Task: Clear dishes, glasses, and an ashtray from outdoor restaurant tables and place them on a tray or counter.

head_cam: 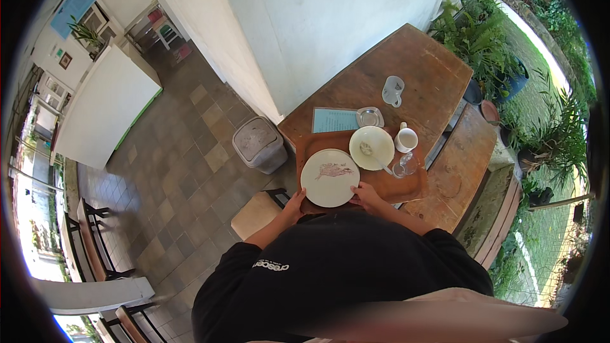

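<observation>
Both of my hands grip a round white plate (330,195) by its near rim, my left hand (296,203) at the left and my right hand (368,197) at the right. Pinkish-brown scraps or a printed mark, I cannot tell which, show on its middle. Beneath and beside the plate is a brown tray (405,191). A cream bowl (358,140) with a spoon (381,166) in it sits right of the plate. Farther right are a white mug (406,141) and a clear drinking glass (404,166), which seems to lie on its side.
The wooden table (429,64) also bears a metal ashtray (370,117), a blue printed sheet (333,120) and a glass mug (393,90). A lidded grey bin (259,145) stands left of the table. A wooden bench (452,178) runs along the right; a stool (255,214) is at my left.
</observation>
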Tool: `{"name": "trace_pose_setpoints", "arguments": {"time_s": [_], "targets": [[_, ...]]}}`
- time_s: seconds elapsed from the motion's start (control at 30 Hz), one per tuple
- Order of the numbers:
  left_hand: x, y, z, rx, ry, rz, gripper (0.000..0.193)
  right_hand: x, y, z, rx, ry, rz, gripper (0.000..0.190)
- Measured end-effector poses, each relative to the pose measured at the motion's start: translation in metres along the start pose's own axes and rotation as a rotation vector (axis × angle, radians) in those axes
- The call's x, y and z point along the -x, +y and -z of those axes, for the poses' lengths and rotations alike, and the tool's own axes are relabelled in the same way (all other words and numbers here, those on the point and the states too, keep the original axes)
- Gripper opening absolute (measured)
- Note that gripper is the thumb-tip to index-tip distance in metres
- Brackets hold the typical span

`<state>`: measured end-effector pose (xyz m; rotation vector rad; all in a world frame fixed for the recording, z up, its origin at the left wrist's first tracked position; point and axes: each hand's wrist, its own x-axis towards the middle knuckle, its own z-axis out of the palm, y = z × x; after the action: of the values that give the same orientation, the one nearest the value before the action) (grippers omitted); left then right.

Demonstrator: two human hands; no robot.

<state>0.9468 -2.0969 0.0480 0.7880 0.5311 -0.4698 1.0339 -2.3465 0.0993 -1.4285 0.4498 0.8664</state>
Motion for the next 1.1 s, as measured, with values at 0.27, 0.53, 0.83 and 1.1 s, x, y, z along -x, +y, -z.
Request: {"name": "trace_pose_setpoints", "arguments": {"time_s": [0.27,0.53,0.83,1.1], "targets": [[-0.029,-0.02,0.026,-0.067,-0.035,-0.041,0.073,-0.002,-0.014,0.014,0.428,0.027,0.113,0.025],[-0.022,-0.024,0.009,-0.108,0.149,-0.082,0.076,0.001,-0.028,0.032,0.176,-0.164,-0.119,0.04],[-0.019,-0.033,0.006,-0.103,0.299,-0.187,0.07,-0.005,-0.175,0.059,0.49,-0.387,0.012,0.02],[0.003,-0.011,-0.011,-0.052,0.184,-0.051,0.079,-0.137,-0.28,0.15,0.16,0.416,0.389,0.031]]}}
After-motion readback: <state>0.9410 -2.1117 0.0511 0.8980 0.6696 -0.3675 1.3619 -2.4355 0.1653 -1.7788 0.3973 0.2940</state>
